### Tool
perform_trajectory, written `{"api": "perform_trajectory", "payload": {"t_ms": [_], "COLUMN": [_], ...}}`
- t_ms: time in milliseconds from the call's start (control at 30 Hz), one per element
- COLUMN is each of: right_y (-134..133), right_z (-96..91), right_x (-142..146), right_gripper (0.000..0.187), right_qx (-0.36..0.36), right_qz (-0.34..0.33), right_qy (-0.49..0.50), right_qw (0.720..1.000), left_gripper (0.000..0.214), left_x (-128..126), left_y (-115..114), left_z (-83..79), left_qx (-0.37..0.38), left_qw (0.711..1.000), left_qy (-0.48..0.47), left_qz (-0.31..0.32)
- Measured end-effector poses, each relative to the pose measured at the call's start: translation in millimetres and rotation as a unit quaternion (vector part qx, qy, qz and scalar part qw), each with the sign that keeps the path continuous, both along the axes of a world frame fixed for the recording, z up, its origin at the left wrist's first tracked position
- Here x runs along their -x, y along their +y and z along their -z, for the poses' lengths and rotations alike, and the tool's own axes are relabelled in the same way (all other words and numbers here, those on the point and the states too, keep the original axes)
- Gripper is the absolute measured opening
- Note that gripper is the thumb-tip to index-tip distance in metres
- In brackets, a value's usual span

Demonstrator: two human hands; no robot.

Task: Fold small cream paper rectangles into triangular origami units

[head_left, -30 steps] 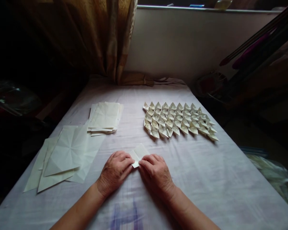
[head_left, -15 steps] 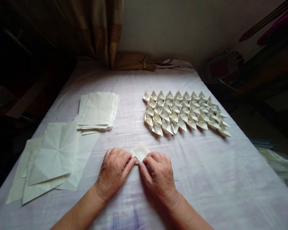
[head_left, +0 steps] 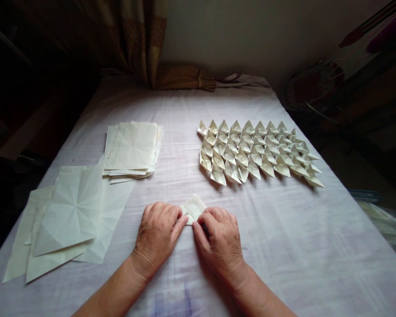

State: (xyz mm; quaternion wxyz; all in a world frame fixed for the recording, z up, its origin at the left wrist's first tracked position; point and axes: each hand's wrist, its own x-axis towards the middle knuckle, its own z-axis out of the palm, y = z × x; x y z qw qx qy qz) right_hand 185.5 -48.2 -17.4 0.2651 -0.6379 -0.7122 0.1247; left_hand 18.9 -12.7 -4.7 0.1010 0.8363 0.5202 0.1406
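Observation:
Between my two hands, on the cloth, lies a small folded piece of pale paper [head_left: 194, 206], one corner pointing away from me. My left hand [head_left: 159, 229] pinches its left edge, thumb on top near the front. My right hand [head_left: 218, 235] grips the right side, thumb and forefinger at the near corner. The fingers hide the paper's lower edges. Beyond my right hand stand rows of small folded paper boats [head_left: 251, 152], packed closely together.
A stack of creased paper sheets [head_left: 132, 147] lies at the back left. Nearer, several loose creased sheets [head_left: 71, 211] overlap. A pale cloth [head_left: 303, 251] covers the table. A curtain [head_left: 141, 39] hangs at the far edge; plastic bags [head_left: 386, 224] sit off the right side.
The camera view has shifted slightly. Both hands stay on the folded paper; the front flap between the thumbs looks flatter now, and the left thumb has moved very little.

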Motion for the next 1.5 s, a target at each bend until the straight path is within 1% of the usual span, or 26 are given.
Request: {"api": "perform_trajectory", "payload": {"t_ms": [200, 367, 567, 667, 767, 933, 1033, 1133, 1333, 1500], "right_y": [0.7, -0.8, -4.6, -5.5, -6.9, -8.8, -8.0, -6.8, -5.5, -3.5], "right_z": [-1.7, -4.4, -4.5, -4.9, -6.0, -7.0, -6.9, -6.6, -5.2, -4.9], "right_x": [0.0, -1.2, -4.0, -4.4, -4.5, -3.9, -1.7, 1.0, 3.7, 4.4], "right_gripper": [0.015, 0.010, 0.010, 0.011, 0.006, 0.007, 0.011, 0.014, 0.013, 0.012], "right_qx": [0.004, 0.004, -0.027, -0.021, -0.011, -0.004, -0.005, -0.004, -0.002, 0.002], "right_qz": [-0.003, -0.018, -0.036, -0.034, -0.030, -0.035, -0.021, -0.008, 0.007, 0.016], "right_qy": [0.019, 0.033, 0.071, 0.076, 0.087, 0.092, 0.084, 0.068, 0.050, 0.044], "right_qw": [1.000, 0.999, 0.996, 0.996, 0.996, 0.995, 0.996, 0.998, 0.999, 0.999], "left_gripper": [0.021, 0.018, 0.019, 0.020, 0.021, 0.023, 0.022, 0.021, 0.022, 0.021], "left_x": [-0.7, -0.8, 1.8, 3.4, 6.1, 10.3, 9.7, 6.0, -1.9, -3.9], "left_y": [3.1, 4.9, 2.7, 2.3, 2.6, 4.8, 6.8, 7.7, 5.6, 5.3], "left_z": [-2.5, -8.0, -10.4, -11.4, -12.7, -14.6, -15.6, -15.6, -12.1, -9.6], "left_qx": [0.026, 0.066, 0.075, 0.092, 0.113, 0.133, 0.126, 0.098, 0.040, 0.012], "left_qw": [1.000, 0.998, 0.997, 0.995, 0.992, 0.989, 0.990, 0.994, 0.995, 0.993], "left_qy": [-0.003, -0.017, -0.026, -0.029, -0.039, -0.034, -0.020, 0.016, 0.086, 0.106], "left_qz": [-0.007, -0.010, 0.003, 0.010, 0.028, 0.049, 0.055, 0.049, 0.041, 0.043]}}
